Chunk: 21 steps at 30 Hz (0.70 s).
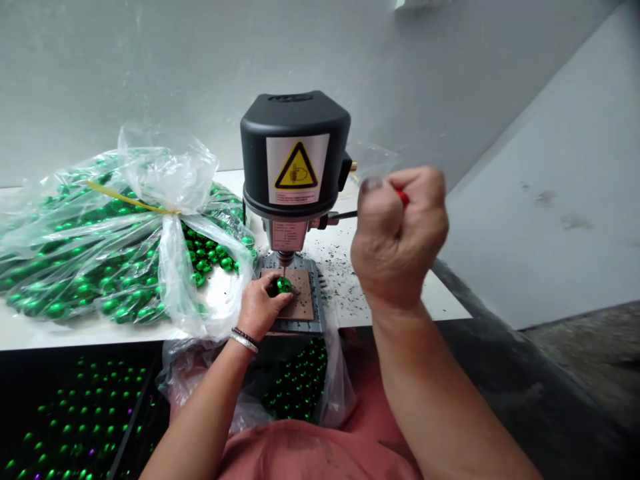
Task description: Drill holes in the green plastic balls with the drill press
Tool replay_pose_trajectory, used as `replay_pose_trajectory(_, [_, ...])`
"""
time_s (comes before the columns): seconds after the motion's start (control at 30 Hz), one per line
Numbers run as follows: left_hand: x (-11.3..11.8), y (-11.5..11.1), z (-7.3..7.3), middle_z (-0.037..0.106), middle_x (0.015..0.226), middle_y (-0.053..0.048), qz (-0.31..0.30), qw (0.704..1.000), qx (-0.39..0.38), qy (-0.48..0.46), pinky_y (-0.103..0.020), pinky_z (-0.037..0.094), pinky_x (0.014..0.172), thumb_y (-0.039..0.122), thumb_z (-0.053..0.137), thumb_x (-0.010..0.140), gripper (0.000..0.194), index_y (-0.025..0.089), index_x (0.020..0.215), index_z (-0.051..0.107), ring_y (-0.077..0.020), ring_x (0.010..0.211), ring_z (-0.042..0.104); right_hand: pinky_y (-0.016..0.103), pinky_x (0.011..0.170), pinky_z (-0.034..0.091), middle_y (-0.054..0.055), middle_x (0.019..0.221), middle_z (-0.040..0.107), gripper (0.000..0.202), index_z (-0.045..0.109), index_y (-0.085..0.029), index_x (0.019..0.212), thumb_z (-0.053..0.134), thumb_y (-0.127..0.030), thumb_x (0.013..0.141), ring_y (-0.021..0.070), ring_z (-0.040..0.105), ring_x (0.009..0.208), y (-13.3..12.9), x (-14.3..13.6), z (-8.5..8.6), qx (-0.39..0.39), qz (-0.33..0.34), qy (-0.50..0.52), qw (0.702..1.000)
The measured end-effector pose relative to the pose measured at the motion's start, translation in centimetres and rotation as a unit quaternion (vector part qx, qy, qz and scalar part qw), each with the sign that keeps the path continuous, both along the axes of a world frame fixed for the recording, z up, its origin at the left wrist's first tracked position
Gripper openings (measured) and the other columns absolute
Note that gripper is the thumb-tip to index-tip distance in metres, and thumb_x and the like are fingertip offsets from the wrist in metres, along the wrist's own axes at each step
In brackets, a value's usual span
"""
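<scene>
A black bench drill press [295, 157] stands on the white table. Between the thumb and fingers of my left hand [261, 303] is a shiny green ball [284, 285], held on the brown board [303, 303] of the drill's base. The drill bit [285, 270] comes down at the top of this ball; whether it has entered the ball I cannot tell. My right hand [403, 233] is closed around the red-ended feed lever [345, 215] at the drill's right side, raised well above the table.
A clear plastic bag [100, 247] full of green balls, tied with a yellow strip, lies at left. Loose balls [213, 253] spill near its opening. Dark shavings [345, 273] litter the table. Below the edge, more balls [295, 387] fill an open bag.
</scene>
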<state>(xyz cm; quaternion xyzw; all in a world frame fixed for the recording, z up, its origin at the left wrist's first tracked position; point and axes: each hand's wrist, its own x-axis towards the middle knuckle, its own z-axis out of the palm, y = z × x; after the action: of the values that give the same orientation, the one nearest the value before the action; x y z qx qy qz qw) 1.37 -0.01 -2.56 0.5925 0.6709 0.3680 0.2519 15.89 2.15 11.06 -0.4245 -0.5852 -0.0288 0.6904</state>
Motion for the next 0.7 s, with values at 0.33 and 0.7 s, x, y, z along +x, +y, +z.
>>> replay_pose_trajectory(0.33, [-4.1, -4.3, 3.7, 0.068, 0.094, -0.005, -0.057, 0.997, -0.039, -0.039, -0.029, 0.046, 0.076, 0.041, 0.066, 0.067, 0.044, 0.02, 0.106, 0.065, -0.0181, 0.081, 0.059, 0.023, 0.061, 0.04, -0.003, 0.067, 0.052, 0.019, 0.042, -0.018, 0.074, 0.045, -0.035, 0.082, 0.0055, 0.046, 0.059, 0.9, 0.2, 1.3, -0.055, 0.031, 0.006, 0.998])
replay_pose_trajectory(0.7, [-9.3, 5.6, -1.0, 0.059, 0.113, -0.014, 0.016, 0.946, 0.0, 0.323, -0.038, 0.036, 0.098, 0.023, 0.05, 0.072, 0.034, 0.014, 0.102, 0.064, -0.028, 0.109, 0.051, 0.022, 0.064, 0.043, 0.001, 0.08, 0.059, 0.02, 0.044, -0.018, 0.075, 0.046, -0.036, 0.082, 0.0057, 0.052, 0.065, 0.7, 0.3, 1.3, -0.055, 0.051, 0.004, 0.997])
